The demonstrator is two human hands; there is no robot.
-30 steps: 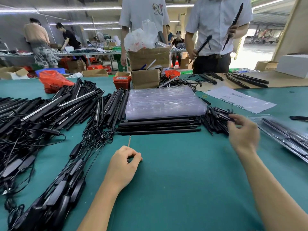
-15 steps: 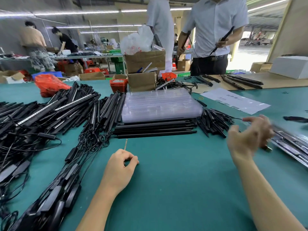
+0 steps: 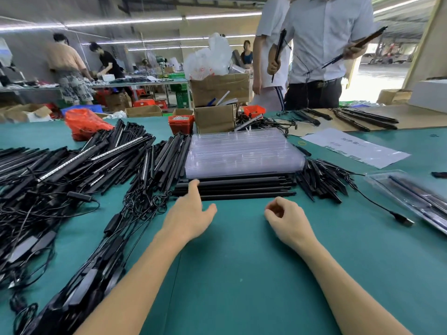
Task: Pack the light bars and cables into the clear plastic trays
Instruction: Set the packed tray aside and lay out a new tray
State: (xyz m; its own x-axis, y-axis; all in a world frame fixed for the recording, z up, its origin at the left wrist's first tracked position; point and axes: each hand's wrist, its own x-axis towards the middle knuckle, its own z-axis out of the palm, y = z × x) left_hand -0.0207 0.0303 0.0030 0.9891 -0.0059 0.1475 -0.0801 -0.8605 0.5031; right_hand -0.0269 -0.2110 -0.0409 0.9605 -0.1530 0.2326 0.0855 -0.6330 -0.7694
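Head view shows the neat row of light bars point(image 3: 235, 187) lying crosswise mid-bench, just in front of the stack of clear plastic trays point(image 3: 244, 153) that rests partly on them. They look slim, stiff and light, probably smooth enough to slide, so a pinch near the middle should lift one level; the trailing cables point(image 3: 135, 201) are limp and likely to snag. The trays look thin and springy, best taken by their rims. The left hand point(image 3: 191, 215) lies fingers straight, fingertips touching the row's left end; the right hand point(image 3: 285, 220) is loosely curled, holding nothing. A filled tray point(image 3: 411, 198) sits toward the right edge. Writing on the paper sheet point(image 3: 355, 147) is too blurred to read
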